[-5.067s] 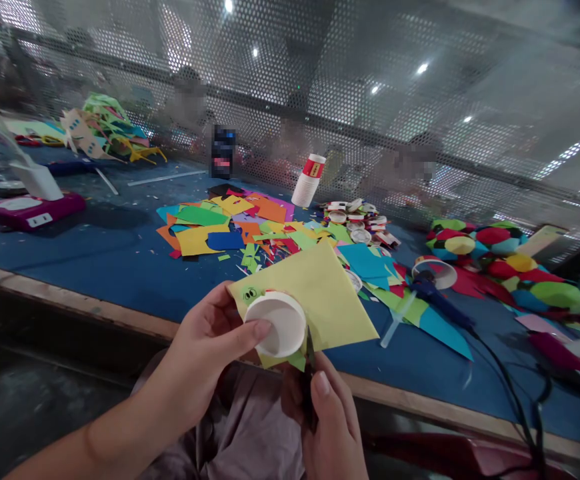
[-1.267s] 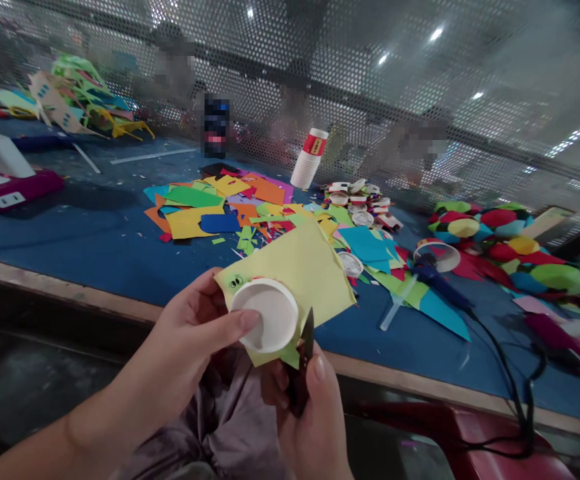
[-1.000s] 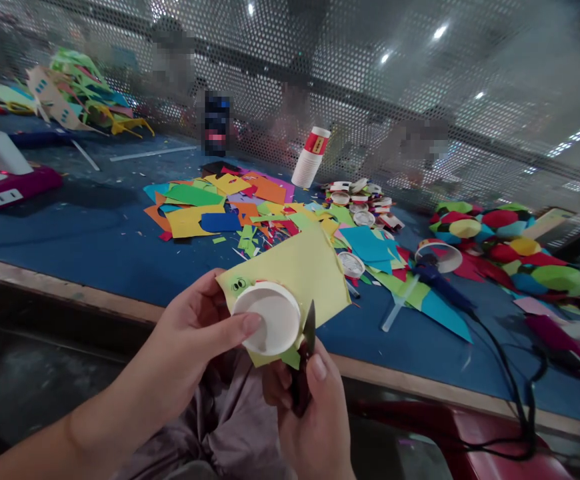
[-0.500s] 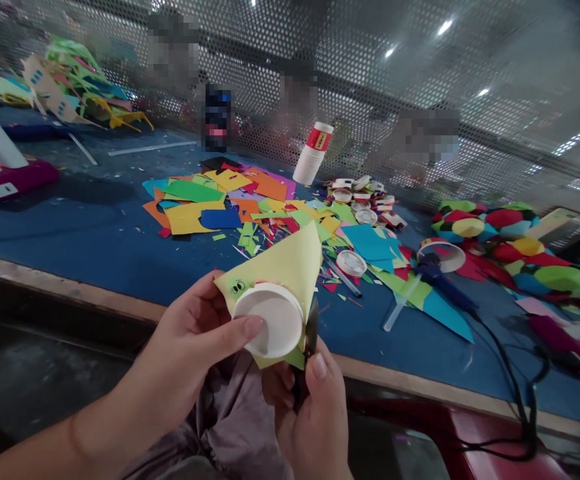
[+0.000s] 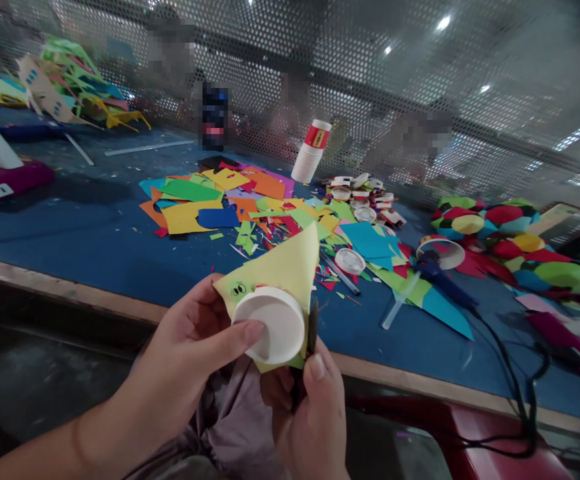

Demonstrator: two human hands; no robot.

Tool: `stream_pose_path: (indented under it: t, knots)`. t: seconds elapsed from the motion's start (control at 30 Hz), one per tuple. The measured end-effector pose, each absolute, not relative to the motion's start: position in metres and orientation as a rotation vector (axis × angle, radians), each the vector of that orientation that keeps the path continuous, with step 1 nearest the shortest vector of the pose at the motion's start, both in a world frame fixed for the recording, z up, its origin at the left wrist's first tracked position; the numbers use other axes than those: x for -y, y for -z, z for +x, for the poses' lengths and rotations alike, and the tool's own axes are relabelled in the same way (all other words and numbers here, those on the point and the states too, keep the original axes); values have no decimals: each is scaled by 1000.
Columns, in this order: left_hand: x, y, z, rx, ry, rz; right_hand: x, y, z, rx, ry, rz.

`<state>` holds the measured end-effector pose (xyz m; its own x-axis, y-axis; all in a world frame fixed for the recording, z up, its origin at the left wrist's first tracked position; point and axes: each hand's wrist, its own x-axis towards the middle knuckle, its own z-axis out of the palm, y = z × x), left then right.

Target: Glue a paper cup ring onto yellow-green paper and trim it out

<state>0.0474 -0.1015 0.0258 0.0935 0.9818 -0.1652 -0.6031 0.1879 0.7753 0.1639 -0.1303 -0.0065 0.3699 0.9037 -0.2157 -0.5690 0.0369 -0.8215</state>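
My left hand (image 5: 205, 340) pinches a white paper cup base (image 5: 277, 323) against a sheet of pale yellow paper (image 5: 285, 267), thumb on the round bottom and fingers behind. Two small cartoon eyes (image 5: 239, 289) are drawn at the sheet's left corner. My right hand (image 5: 315, 400) is closed around a pair of scissors, its fingers curled below the paper. The dark scissor blades (image 5: 313, 325) stand upright at the sheet's right edge, just beside the cup base. The scissor handles are mostly hidden in my palm.
Coloured paper pieces (image 5: 195, 217) and scraps cover the blue table's middle. Behind them stand stacked paper cups (image 5: 311, 152) and a heap of cut cup bases (image 5: 363, 197). A corded glue gun (image 5: 445, 280) lies right, near colourful paper shapes (image 5: 515, 250). A purple power strip (image 5: 10, 183) sits left.
The scissor blades look closer together at the paper's right edge. The cup base and paper are tilted very slightly differently; both hands keep their hold.
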Motion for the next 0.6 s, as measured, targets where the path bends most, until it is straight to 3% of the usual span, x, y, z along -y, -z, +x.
stream_pose_path:
  t: [0.3,0.6]
  knots:
    - [96,-24,44,-780,-1267,682,131,7,172,610,-1314,-751]
    - [92,-27,41,-803,-1240,676,129,7,173,560,-1276,-836]
